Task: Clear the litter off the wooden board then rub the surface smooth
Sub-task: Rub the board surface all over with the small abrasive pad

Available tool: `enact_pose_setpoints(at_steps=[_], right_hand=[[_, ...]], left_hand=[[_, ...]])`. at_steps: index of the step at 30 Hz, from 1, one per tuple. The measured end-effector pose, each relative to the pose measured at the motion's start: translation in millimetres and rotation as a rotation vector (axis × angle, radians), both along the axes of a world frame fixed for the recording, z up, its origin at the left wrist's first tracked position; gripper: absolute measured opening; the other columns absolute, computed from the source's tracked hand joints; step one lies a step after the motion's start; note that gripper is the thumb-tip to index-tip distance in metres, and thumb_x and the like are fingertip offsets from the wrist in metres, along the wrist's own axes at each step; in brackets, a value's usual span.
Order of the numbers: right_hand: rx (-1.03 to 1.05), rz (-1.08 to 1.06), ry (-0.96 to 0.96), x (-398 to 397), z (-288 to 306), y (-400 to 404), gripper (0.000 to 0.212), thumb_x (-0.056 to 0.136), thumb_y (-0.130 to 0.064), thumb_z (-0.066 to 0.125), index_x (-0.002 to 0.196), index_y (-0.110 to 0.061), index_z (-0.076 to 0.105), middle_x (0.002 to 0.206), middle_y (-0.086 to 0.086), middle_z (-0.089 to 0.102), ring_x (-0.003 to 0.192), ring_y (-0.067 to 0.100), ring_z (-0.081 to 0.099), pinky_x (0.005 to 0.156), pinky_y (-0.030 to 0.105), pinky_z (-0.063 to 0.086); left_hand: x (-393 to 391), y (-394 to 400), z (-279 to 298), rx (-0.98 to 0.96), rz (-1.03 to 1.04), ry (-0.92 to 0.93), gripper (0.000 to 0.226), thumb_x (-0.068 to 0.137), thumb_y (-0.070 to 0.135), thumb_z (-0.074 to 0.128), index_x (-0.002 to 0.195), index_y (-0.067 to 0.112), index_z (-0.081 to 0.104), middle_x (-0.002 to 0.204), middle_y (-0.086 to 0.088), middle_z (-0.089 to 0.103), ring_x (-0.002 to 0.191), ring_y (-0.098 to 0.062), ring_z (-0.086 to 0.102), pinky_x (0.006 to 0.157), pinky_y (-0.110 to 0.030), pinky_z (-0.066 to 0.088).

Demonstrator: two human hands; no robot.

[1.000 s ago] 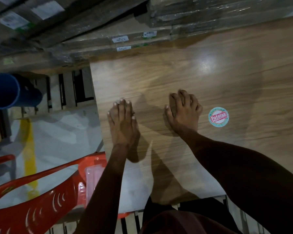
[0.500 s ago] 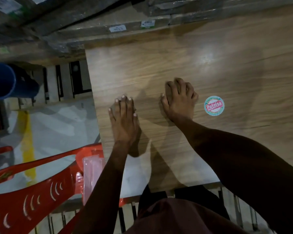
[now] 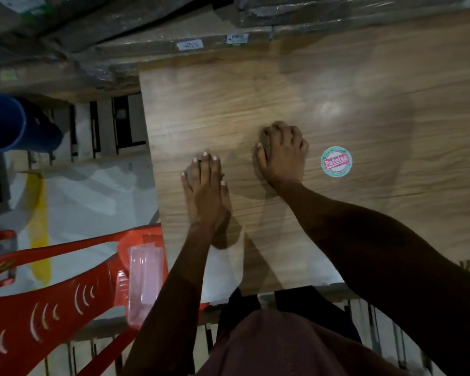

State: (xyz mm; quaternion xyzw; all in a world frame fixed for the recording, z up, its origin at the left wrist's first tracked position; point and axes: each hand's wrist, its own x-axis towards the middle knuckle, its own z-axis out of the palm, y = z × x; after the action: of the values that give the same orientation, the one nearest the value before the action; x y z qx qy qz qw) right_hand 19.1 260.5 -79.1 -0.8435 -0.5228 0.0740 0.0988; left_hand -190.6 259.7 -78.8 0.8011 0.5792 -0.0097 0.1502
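While your flat left hand (image 3: 205, 191) pressed the wooden board (image 3: 364, 104), your right hand (image 3: 282, 153) slid forward, fingers curled (contents unseen): rubbing underway.

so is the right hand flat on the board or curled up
Curled. The right hand rests on the wooden board with fingers bent under; whether they hold anything cannot be told. The left hand lies flat.

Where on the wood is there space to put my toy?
The wooden board is bare beyond both hands, and right of the round sticker. It is crowded between the left hand, the right hand and the sticker.
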Motion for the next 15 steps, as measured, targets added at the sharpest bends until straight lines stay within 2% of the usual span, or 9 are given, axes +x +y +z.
enact_pose_setpoints(at_steps=[3,7,11,15], right_hand=[[0.024,0.043,0.004,-15,0,-21,0.050,0.090,-0.042,0.054,0.135,-0.021,0.059,0.148,0.006,0.054,0.134,0.033,0.046,0.103,0.046,0.039],[-0.089,0.070,-0.002,-55,-8,-76,0.062,0.099,-0.049,0.046,0.155,-0.024,0.041,0.168,0.006,0.030,0.154,0.034,0.027,0.119,0.050,0.024],[-0.108,0.032,0.013,-61,-7,-85,0.065,0.094,-0.052,0.050,0.152,-0.024,0.043,0.166,0.005,0.033,0.154,0.035,0.027,0.116,0.052,0.028],[-0.140,0.024,0.019,-61,-5,-82,0.063,0.095,-0.054,0.050,0.151,-0.026,0.044,0.167,0.002,0.031,0.154,0.032,0.026,0.114,0.051,0.027]], left_hand=[[0,5,0,-0.004,-0.045,-0.051,0.063,0.103,0.031,0.034,0.163,0.019,0.018,0.171,-0.007,0.013,0.158,-0.030,0.008,0.126,-0.057,0.007],[-26,36,-3,0.013,0.083,-0.028,0.060,0.105,0.030,0.028,0.163,0.016,0.020,0.171,-0.008,0.013,0.157,-0.032,0.009,0.126,-0.056,0.007],[-42,48,1,0.015,0.125,0.013,0.059,0.108,0.032,0.026,0.164,0.016,0.014,0.172,-0.009,0.007,0.158,-0.032,0.002,0.127,-0.055,0.005],[-21,9,1,0.019,0.147,-0.011,0.061,0.105,0.033,0.025,0.163,0.016,0.017,0.171,-0.010,0.012,0.157,-0.033,0.007,0.126,-0.056,0.005]])
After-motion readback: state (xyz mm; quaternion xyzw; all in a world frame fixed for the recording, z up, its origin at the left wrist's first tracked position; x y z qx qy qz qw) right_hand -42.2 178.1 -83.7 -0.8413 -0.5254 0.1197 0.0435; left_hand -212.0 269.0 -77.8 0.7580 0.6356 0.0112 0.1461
